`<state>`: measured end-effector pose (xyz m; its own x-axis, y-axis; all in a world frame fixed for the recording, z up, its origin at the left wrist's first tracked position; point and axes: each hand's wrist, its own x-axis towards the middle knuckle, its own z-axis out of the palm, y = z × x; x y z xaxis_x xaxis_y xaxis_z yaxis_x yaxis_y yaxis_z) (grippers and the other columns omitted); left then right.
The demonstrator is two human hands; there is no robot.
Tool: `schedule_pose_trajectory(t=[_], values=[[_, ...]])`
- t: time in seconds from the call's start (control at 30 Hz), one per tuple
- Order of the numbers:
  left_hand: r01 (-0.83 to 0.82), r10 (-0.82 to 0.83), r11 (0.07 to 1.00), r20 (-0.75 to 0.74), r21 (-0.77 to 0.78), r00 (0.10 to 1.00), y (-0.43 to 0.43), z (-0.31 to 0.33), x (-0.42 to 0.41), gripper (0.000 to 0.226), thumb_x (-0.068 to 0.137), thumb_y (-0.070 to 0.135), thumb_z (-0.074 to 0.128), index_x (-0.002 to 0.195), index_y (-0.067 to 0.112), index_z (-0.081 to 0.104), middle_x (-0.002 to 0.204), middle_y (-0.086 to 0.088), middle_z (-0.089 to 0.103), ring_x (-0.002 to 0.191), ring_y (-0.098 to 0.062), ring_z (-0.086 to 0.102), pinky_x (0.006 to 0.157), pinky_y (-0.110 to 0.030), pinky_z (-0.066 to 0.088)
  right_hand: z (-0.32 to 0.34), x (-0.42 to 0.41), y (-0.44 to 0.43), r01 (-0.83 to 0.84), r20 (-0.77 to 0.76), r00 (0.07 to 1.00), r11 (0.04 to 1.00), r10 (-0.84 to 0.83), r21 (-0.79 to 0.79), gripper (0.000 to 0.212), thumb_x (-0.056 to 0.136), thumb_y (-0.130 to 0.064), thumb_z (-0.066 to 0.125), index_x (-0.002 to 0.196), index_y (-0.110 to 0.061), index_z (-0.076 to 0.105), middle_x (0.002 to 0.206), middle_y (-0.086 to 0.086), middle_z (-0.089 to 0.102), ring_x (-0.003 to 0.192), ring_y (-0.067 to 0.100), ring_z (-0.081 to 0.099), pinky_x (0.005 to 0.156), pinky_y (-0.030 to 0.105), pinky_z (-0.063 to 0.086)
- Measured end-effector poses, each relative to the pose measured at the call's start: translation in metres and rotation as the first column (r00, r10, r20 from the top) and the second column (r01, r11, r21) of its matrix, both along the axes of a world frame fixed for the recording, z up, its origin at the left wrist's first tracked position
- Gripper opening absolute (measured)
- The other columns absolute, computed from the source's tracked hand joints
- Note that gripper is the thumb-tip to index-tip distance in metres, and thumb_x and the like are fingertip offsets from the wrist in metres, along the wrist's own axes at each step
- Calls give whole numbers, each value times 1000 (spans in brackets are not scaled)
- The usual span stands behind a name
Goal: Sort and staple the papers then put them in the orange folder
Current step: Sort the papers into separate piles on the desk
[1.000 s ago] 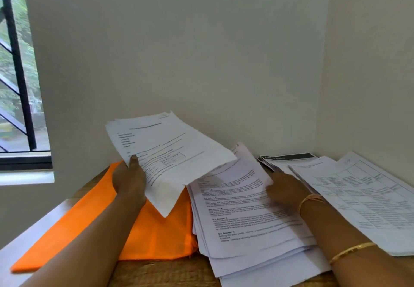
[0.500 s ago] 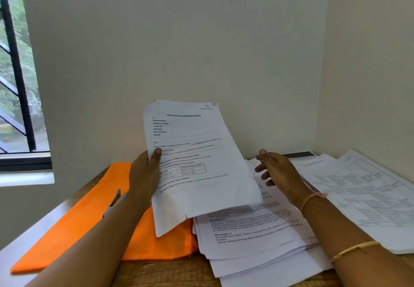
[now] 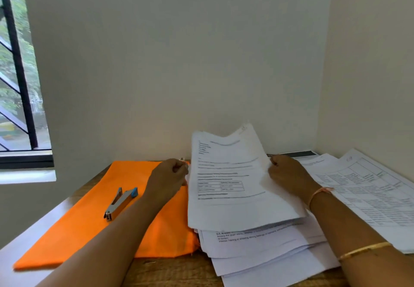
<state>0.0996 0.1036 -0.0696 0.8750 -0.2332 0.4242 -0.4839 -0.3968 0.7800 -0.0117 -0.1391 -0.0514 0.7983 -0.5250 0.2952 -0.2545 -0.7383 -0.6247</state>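
Observation:
A set of printed sheets (image 3: 235, 181) stands tilted over the middle pile of papers (image 3: 264, 248). My left hand (image 3: 170, 174) grips its left edge and my right hand (image 3: 289, 174) grips its right edge. The orange folder (image 3: 89, 226) lies flat on the left of the table. On the folder rests a grey stapler (image 3: 119, 203) with a blue end, a little to the left of my left forearm.
More printed sheets with tables (image 3: 367, 188) spread along the right wall, with a dark-headed sheet (image 3: 300, 154) behind them. The wooden table (image 3: 174, 271) sits in a wall corner. A barred window (image 3: 20, 80) is at the far left.
The held sheets moved right, from above the folder to above the middle pile. My right hand came off the pile and took their right edge. The stapler is now uncovered.

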Motion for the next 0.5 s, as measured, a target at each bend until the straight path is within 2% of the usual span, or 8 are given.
schedule_pose_trajectory(t=[0.07,0.13,0.2,0.27,0.33,0.43,0.5], values=[[-51,45,990,52,129,998,1,-3,0,18,94,21,52,90,8,64,85,-9,67,79,-25,62,76,-41,52,-1,-3,-5,38,-121,991,995,-49,-94,21,85,-5,44,67,-14,39,71,2,45,75,23,46,52,26,26],[-75,59,966,70,247,996,1,-4,0,19,95,22,51,94,7,63,85,-7,64,78,-21,58,76,-36,50,-4,-2,-6,22,-253,966,990,-58,-142,13,86,-6,43,76,-15,43,80,2,49,82,22,49,61,25,35],[-58,49,932,34,357,998,0,-5,0,16,94,27,53,94,13,60,90,-4,63,82,-18,58,77,-33,49,-8,1,-6,-22,-339,940,980,-47,-198,11,87,-5,40,87,-15,47,100,8,54,95,23,52,82,26,40],[-37,44,896,-5,442,999,-3,-5,-1,18,94,33,53,97,15,58,97,-5,64,87,-20,60,80,-34,51,-13,3,-7,-22,-384,921,972,-71,-233,26,89,-6,38,111,-11,51,125,12,50,110,28,51,89,30,39],[-20,44,883,-41,468,998,-5,-3,-5,31,94,38,53,111,13,57,108,-7,64,96,-21,61,84,-35,51,-17,6,-9,-3,-395,915,975,-88,-224,47,88,-6,39,135,-13,41,136,13,45,118,33,49,95,36,41],[26,33,897,-125,442,992,-9,-1,-10,51,94,42,51,132,9,46,130,-9,55,112,-23,56,94,-35,48,-20,7,-9,-15,-366,929,986,-48,-165,61,86,-6,40,144,-21,32,141,12,43,120,33,49,100,37,42],[70,7,915,-188,398,982,-11,1,-16,60,93,42,52,140,9,36,140,-9,47,120,-24,52,98,-34,45,-20,7,-6,-21,-351,936,993,-23,-120,64,87,-6,43,147,-20,26,141,12,44,120,31,49,100,35,42]])
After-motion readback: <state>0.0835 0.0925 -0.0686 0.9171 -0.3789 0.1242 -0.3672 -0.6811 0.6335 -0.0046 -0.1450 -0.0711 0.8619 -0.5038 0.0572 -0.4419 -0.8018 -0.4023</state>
